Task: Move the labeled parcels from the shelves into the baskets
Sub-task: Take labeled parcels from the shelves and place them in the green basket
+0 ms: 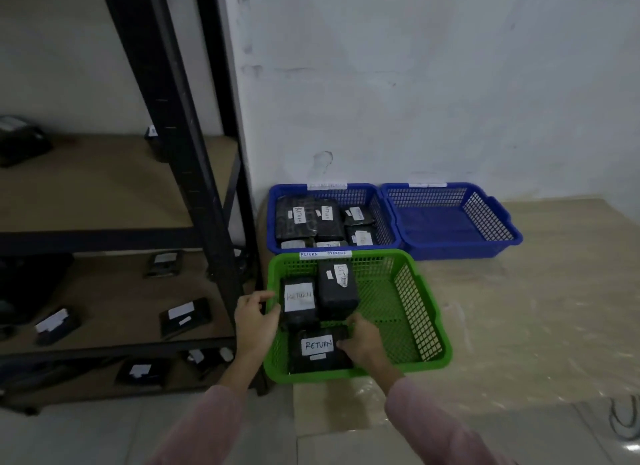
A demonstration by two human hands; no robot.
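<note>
Near basket [412, 312] before left rear basket [349, 196]; shelving [187, 174] left.

The full blue basket's label [327, 185] is blurred; the right hand [360, 343] partly hides the nearest parcel [317, 359].

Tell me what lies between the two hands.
In the head view, the near RETURN parcel, in the green basket, lies between them; right hand holds its edge, left hand grips the left rear parcel.

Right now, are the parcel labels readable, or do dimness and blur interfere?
Head view: dim; RETURN reads on the black wrapped parcels in the green mesh basket; white labels on shelf parcels blur out; wide-angle distortion slants the black metal shelf post.
</note>
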